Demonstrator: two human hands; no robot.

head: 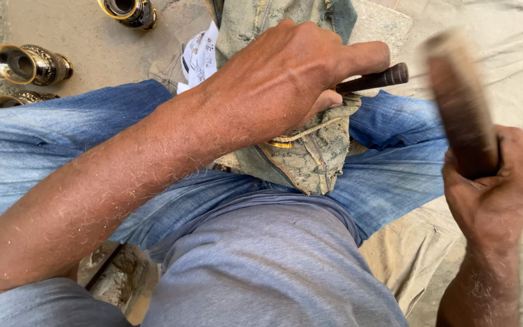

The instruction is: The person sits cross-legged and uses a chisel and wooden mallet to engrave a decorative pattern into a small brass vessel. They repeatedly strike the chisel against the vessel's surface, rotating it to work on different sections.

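Dark rod-shaped tool (375, 79): centre frame, over the lap, gripped in the closed left hand (286, 79), tip projecting toward 3 o'clock. Beneath lies a worn denim cloth (310, 157). Right hand (491, 181), at 4 o'clock, fingers wrapped fully round a blurred wooden mallet (458, 103). Ornate brass vessels (31, 63) at 10 o'clock.

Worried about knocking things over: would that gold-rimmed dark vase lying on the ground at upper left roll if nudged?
Probably: the vase lies on its side and looks round-bodied. Its flared rim may curve its path. The glossy surface could be slippery.
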